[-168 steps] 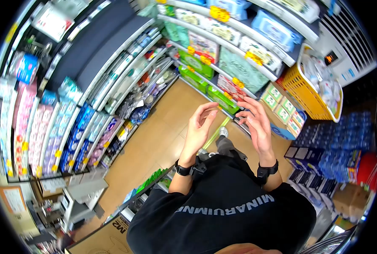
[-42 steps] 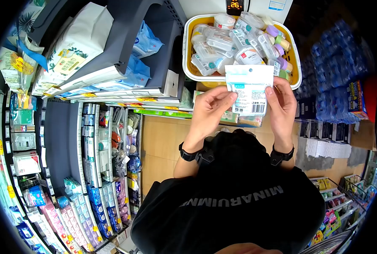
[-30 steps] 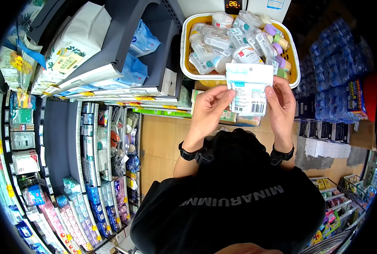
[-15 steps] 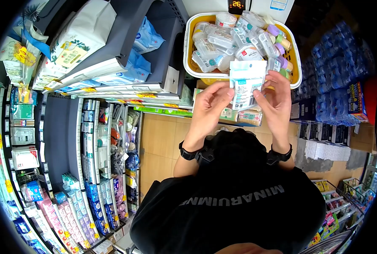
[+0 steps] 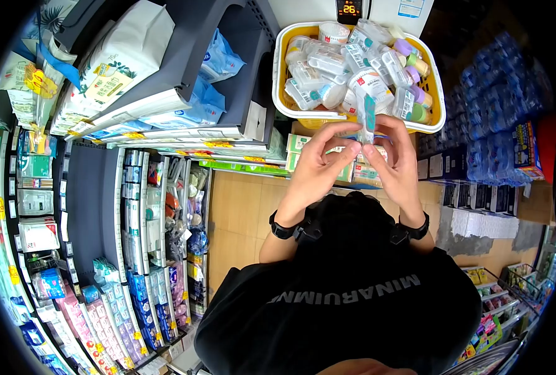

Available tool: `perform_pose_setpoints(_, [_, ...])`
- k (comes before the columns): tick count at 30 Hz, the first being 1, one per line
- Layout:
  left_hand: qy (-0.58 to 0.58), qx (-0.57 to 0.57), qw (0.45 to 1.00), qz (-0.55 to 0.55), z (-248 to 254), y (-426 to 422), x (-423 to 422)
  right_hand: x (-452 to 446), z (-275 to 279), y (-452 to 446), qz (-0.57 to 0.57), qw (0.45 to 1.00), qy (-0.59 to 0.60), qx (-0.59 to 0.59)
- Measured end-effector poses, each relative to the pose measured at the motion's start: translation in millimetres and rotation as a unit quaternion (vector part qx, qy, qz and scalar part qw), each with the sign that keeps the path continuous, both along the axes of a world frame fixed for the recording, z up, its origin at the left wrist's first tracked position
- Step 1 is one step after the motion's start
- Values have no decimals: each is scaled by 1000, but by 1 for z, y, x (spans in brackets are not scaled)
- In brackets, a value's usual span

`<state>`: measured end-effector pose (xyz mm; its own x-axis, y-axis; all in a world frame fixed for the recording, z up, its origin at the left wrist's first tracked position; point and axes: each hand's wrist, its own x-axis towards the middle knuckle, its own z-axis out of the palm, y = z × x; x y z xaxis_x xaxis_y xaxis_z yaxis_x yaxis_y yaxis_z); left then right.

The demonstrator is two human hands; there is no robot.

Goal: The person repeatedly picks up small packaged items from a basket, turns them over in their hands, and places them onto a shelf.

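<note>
Between my two hands is a small flat packet (image 5: 368, 119), seen nearly edge-on, with white and teal on it. My left hand (image 5: 325, 156) pinches its lower edge from the left, fingers curled. From the right, my right hand (image 5: 392, 153) grips the same packet with thumb and fingertips. Just beyond it stands a white and yellow basket (image 5: 279, 94) heaped with clear plastic containers, round tubs (image 5: 372, 84) and small cylinders with purple or green ends (image 5: 421, 97). The packet's top overlaps the basket's near rim in the view.
Grey shelving (image 5: 237, 69) with blue packs (image 5: 197, 106) and large white bags (image 5: 125, 53) is at the left. Shelves of small packaged goods (image 5: 147, 212) line the lower left. Bottle packs (image 5: 493, 106) are stacked at the right. Boxes (image 5: 298, 144) sit below the basket.
The packet has turned from showing its printed, barcoded face to nearly edge-on. My hands have moved closer together around its lower end.
</note>
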<state>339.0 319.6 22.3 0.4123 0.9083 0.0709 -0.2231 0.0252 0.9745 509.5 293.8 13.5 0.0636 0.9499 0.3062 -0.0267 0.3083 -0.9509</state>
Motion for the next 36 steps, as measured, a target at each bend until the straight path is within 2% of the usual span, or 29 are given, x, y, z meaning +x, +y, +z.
perform_pose_setpoints(6, [44,26,999,2,-5,3,-3,9,-10,4,16,995,83,-48])
perform_pose_setpoints(9, [47,41,997,40,-10,9,-4,17,-7,6,15,994,91,-65])
perform_pose_setpoints(11, [86,102,982,131,-19,14,-5,21,-12,7,5,993,91,-79])
perform_pose_setpoints(15, [88,83,975,187,-9,13,-1,21,-17,7,-2,987,134,-90])
perform_pose_setpoints(21, [28,2,997,73,-12,9,-3,24,-16,6,8,979,176,-105])
perform_pose_setpoints(36, [24,-21,997,67,-10,7,0,30,-19,3,18,971,217,-101])
